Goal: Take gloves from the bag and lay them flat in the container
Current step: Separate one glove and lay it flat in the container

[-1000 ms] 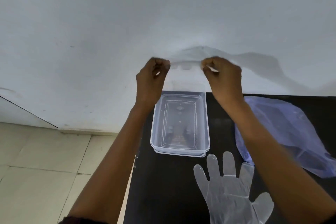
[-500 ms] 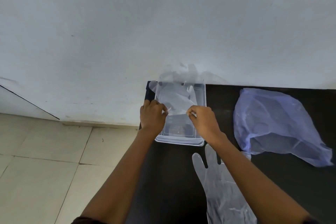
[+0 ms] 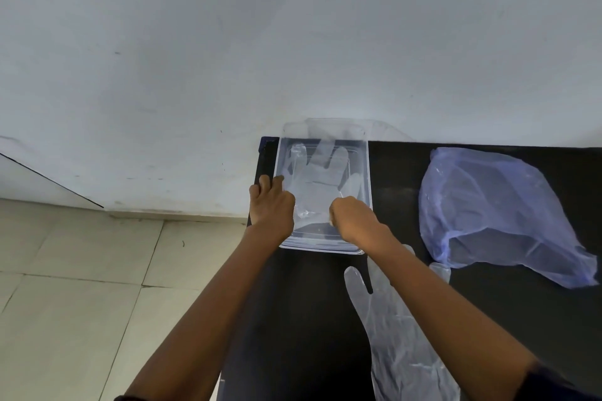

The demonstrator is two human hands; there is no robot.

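Observation:
A clear plastic container (image 3: 368, 172) stands at the table's far left corner against the wall. A transparent glove (image 3: 317, 179) lies spread inside it, fingers pointing toward the wall. My left hand (image 3: 273, 205) and my right hand (image 3: 353, 220) pinch the glove's cuff end over the container's near part. A second transparent glove (image 3: 395, 329) lies flat on the black table (image 3: 309, 319), partly under my right forearm. The crumpled bluish plastic bag (image 3: 498, 215) rests on the table to the right.
A white wall (image 3: 293, 42) rises directly behind the table. The table's left edge drops to a tiled floor (image 3: 81, 286) beside my left forearm.
My hands came down from wall height, where they held the glove stretched in the air, to the container. The glove now lies spread out inside it.

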